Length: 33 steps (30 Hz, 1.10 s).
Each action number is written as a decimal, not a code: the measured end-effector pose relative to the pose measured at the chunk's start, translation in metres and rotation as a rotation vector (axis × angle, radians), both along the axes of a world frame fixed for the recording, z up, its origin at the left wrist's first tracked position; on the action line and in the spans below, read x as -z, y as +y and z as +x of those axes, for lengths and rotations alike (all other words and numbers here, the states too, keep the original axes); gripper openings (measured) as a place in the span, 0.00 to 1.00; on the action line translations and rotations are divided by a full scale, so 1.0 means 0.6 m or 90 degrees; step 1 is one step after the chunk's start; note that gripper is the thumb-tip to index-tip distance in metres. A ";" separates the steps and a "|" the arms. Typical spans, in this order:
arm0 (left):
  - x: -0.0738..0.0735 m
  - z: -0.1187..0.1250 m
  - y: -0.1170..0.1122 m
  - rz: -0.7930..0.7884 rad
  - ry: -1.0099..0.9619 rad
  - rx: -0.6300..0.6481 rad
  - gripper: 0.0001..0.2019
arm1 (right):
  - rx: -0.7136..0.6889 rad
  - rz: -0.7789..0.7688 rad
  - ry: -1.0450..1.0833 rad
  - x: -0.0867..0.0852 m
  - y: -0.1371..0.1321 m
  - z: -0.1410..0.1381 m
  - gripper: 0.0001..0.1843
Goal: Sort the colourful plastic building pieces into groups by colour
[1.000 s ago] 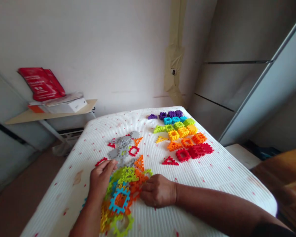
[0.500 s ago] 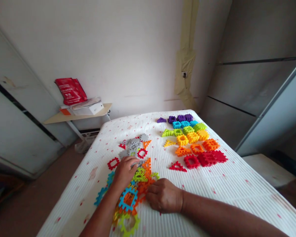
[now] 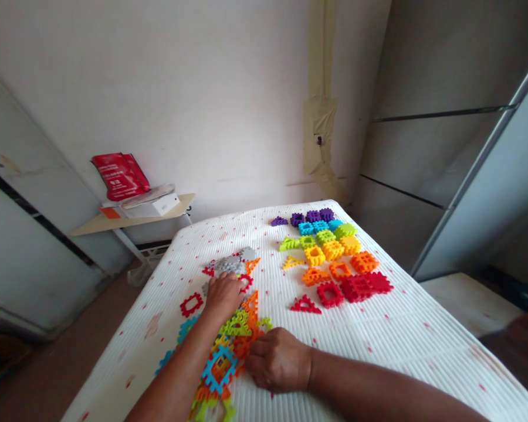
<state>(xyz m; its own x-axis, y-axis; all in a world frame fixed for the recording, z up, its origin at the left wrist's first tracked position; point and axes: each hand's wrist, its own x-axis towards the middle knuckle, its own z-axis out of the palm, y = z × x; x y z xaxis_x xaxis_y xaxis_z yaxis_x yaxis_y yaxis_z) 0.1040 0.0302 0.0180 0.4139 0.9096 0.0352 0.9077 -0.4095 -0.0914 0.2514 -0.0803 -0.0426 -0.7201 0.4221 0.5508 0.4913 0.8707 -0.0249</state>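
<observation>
A heap of toothed plastic building pieces lies on the near left of the bed-like surface. My left hand (image 3: 224, 295) reaches into its far part, fingers curled down beside the grey pieces (image 3: 229, 264) and a red square frame (image 3: 246, 282); whatever is under the fingertips is hidden. Closed like a fist, my right hand (image 3: 278, 359) rests against the orange pieces (image 3: 242, 347); I cannot make out what it holds. Between my arms lie a blue square frame (image 3: 220, 368) and a lime-green triangle (image 3: 237, 323). Another red frame (image 3: 190, 304) sits left of my left hand.
Toward the right are rows of pieces grouped by colour: purple (image 3: 313, 216), blue (image 3: 320, 226), green (image 3: 325, 237), yellow (image 3: 333, 251), orange (image 3: 364, 262) and red (image 3: 356, 288). A small side table (image 3: 185, 203) holds a box and a red bag (image 3: 119, 176). Grey cabinets (image 3: 422, 152) stand at right.
The view has shifted slightly. My left hand has gone a little farther into the grey pieces, with its fingers bent more downward. My right hand stays closed by the orange pieces.
</observation>
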 end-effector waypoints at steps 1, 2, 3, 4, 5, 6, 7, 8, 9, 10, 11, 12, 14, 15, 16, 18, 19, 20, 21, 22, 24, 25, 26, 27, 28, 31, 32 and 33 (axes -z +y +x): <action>0.000 0.002 0.002 0.000 0.006 0.003 0.09 | 0.001 0.000 -0.001 -0.002 0.000 0.000 0.09; -0.001 0.004 0.004 0.001 0.011 0.006 0.09 | 0.002 0.000 -0.002 -0.004 0.000 0.001 0.08; -0.001 0.007 0.007 0.003 0.016 0.010 0.09 | 0.003 0.001 -0.003 -0.006 -0.001 0.001 0.08; -0.002 0.010 0.009 0.004 0.021 0.014 0.09 | 0.004 0.002 -0.004 -0.007 0.000 0.001 0.08; -0.002 0.013 0.011 0.005 0.025 0.017 0.10 | 0.006 0.002 -0.006 -0.007 0.000 0.001 0.08; -0.002 0.016 0.013 0.006 0.028 0.021 0.10 | 0.007 0.001 -0.007 -0.006 0.000 0.001 0.08; -0.002 0.018 0.014 0.007 0.031 0.023 0.11 | 0.007 0.000 -0.008 -0.005 0.000 0.001 0.08; -0.003 0.020 0.015 0.008 0.032 0.025 0.11 | 0.008 0.000 -0.008 -0.003 0.001 0.001 0.07; -0.003 0.022 0.015 0.009 0.033 0.027 0.11 | 0.008 0.000 -0.007 -0.001 0.001 0.000 0.07; -0.003 0.022 0.016 0.009 0.031 0.029 0.11 | 0.008 0.000 -0.007 0.001 0.002 0.000 0.07; -0.004 0.023 0.015 0.010 0.028 0.032 0.11 | 0.009 -0.001 -0.006 0.002 0.002 0.000 0.07; -0.006 0.022 0.015 0.011 0.023 0.035 0.11 | 0.009 -0.003 -0.005 0.002 0.002 0.000 0.07; -0.011 0.018 0.015 0.012 0.015 0.044 0.10 | 0.012 -0.009 -0.003 0.001 0.002 0.000 0.07; -0.014 0.016 0.015 0.015 0.007 0.049 0.10 | 0.014 -0.012 -0.002 0.000 0.002 0.000 0.07; -0.018 0.012 0.014 0.020 -0.011 0.054 0.10 | 0.015 -0.015 -0.002 -0.002 0.001 0.001 0.07; -0.028 0.003 0.013 0.036 -0.096 0.072 0.09 | 0.023 -0.023 -0.004 -0.005 0.002 0.002 0.07; -0.032 -0.001 0.010 0.044 -0.165 0.080 0.08 | 0.028 -0.026 -0.005 -0.006 0.002 0.002 0.07; -0.037 -0.006 0.006 0.049 -0.247 0.080 0.08 | 0.031 -0.029 -0.003 -0.007 0.003 0.003 0.07; -0.040 -0.011 0.000 0.050 -0.335 0.068 0.07 | 0.034 -0.031 0.002 -0.007 0.003 0.003 0.07; -0.043 -0.015 -0.008 0.042 -0.421 0.040 0.07 | 0.034 -0.034 0.009 -0.008 0.003 0.004 0.07; -0.043 -0.019 -0.030 0.005 -0.587 -0.049 0.10 | 0.033 -0.037 0.028 -0.010 0.003 0.006 0.07; -0.041 -0.020 -0.043 -0.022 -0.666 -0.099 0.13 | 0.035 -0.039 0.041 -0.011 0.003 0.008 0.07; -0.038 -0.019 -0.056 -0.049 -0.739 -0.144 0.16 | 0.038 -0.041 0.057 -0.014 0.002 0.010 0.08; -0.032 -0.017 -0.069 -0.073 -0.806 -0.180 0.18 | 0.041 -0.045 0.076 -0.016 0.003 0.012 0.09; -0.027 -0.014 -0.080 -0.091 -0.862 -0.207 0.20 | 0.043 -0.050 0.099 -0.020 0.003 0.016 0.10; -0.008 -0.003 -0.100 -0.126 -0.987 -0.214 0.21 | 0.050 -0.075 0.180 -0.034 0.008 0.032 0.10; -0.003 0.001 -0.103 -0.134 -1.016 -0.206 0.20 | 0.055 -0.083 0.210 -0.039 0.011 0.038 0.10; 0.002 0.004 -0.103 -0.138 -1.039 -0.201 0.20 | 0.060 -0.088 0.239 -0.045 0.014 0.045 0.09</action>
